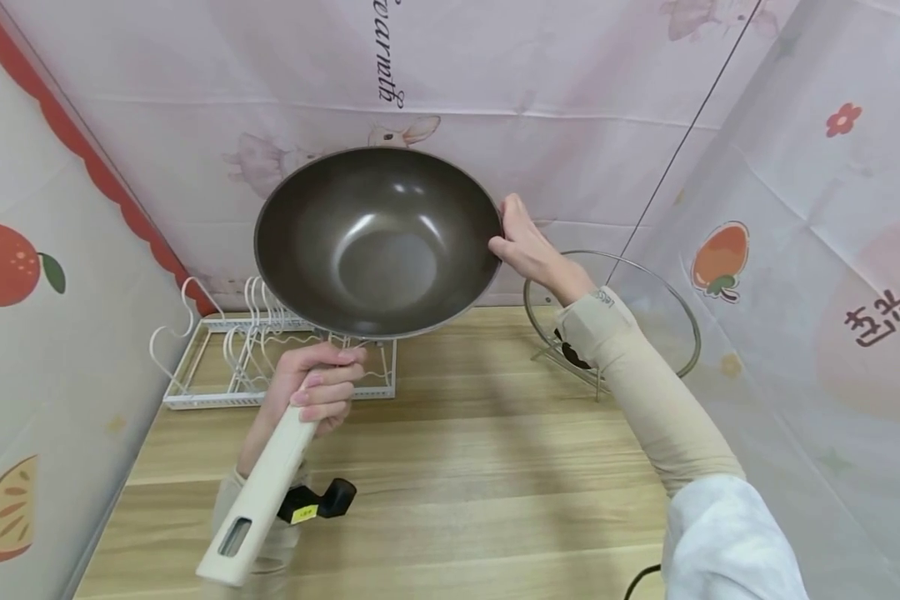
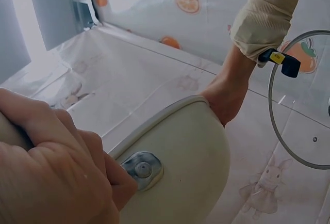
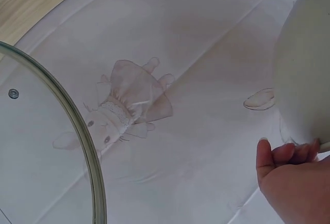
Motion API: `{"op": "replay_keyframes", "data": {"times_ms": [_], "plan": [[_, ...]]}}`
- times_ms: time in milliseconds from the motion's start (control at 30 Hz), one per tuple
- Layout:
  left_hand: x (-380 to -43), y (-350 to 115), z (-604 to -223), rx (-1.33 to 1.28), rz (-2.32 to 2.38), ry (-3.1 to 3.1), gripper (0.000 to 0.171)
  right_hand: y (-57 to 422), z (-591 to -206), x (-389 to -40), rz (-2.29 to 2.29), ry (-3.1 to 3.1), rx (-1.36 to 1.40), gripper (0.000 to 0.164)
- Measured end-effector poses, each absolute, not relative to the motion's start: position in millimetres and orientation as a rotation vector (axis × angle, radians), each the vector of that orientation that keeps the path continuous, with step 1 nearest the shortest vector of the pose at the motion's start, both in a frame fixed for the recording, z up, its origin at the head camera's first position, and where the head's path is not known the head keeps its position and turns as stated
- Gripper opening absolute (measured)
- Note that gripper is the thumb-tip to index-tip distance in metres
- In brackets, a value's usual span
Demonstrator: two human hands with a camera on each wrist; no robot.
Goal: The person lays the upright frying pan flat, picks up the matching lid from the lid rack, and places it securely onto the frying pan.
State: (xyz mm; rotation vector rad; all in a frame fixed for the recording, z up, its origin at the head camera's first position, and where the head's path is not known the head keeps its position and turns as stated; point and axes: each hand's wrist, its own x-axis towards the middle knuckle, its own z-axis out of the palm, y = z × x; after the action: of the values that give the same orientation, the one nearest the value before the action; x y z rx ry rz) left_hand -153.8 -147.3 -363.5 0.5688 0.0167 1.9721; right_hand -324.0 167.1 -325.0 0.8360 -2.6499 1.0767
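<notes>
A wok with a dark inside and a pale outer wall is held up above the table, its inside tilted toward the head camera. My left hand grips its cream handle close to the pan, fingers wrapped round it. At the wok's right rim my right hand pinches the edge, thumb on the inner side; in the right wrist view that hand's fingers touch the pale outside near the rim. A metal bracket joins handle and wok in the left wrist view.
A white wire dish rack stands at the table's back left, partly behind the wok. At the back right, a glass lid leans upright on a small stand, behind my right forearm. Printed cloth walls enclose the wooden table. A black cable lies in front.
</notes>
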Motion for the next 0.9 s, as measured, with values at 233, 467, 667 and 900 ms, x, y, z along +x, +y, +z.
{"op": "replay_keyframes", "data": {"times_ms": [233,467,667,900], "plan": [[-158,-153,-357,0.589,1.933,0.01,0.013,170,-323,-311,1.125,-2.545,0.765,0.028],[-158,-158,-350,0.488,1.928,0.092,0.023,175,-324,-300,1.146,-2.512,0.695,0.03],[-159,-162,-345,0.416,1.93,0.205,0.029,180,-328,-292,1.183,-2.502,0.633,0.029],[-166,-169,-345,0.468,1.893,0.308,0.033,185,-334,-278,1.313,-2.467,0.535,0.033]]}}
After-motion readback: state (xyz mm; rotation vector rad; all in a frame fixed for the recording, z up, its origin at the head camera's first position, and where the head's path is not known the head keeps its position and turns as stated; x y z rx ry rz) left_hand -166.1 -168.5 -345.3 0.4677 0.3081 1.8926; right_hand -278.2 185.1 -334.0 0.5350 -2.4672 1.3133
